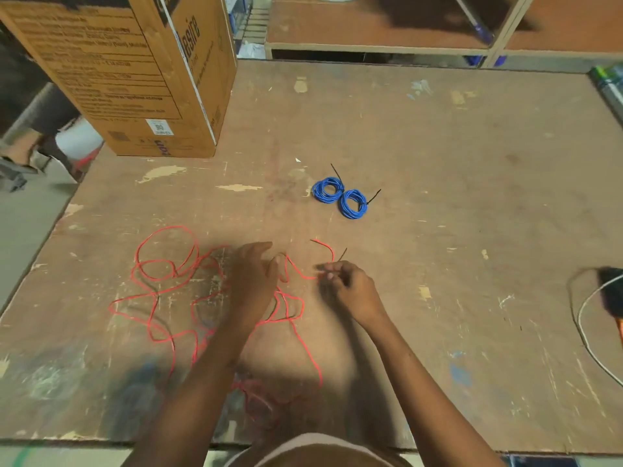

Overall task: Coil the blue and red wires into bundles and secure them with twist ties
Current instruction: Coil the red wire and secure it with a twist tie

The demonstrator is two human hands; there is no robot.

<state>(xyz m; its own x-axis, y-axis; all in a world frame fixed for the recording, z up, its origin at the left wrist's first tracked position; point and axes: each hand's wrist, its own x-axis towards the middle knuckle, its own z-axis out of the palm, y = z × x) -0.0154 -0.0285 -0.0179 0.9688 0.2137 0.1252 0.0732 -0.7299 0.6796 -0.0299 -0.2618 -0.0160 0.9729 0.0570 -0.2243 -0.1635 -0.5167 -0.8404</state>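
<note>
We looked down at a scuffed brown counter (438,146). Farther back, two blue wire coils (339,197) lay touching each other, each already cinched with a dark tie, so we judged the blue half done. The red wire (161,274) sprawled loose in tangled loops across the near left of the counter, some of it running off the near edge toward our lap. Our left hand (251,281) hovered over the tangle with fingers curled, thumb and forefinger seeming to pinch a strand near the wire's free end. Our right hand (350,288) pinched that same stretch of red wire just beside the left, and a thin dark tie (343,253) stuck up from its fingers. A cardboard box (135,72) stood at the far left, well apart. The risks, as we judged them: the crossing loops could snag and knot if we pulled the wire in without shaking it out; the springy wire could uncoil if either pinch loosened; and the small tie, held alongside the wire, could slip away while we wound.
</note>
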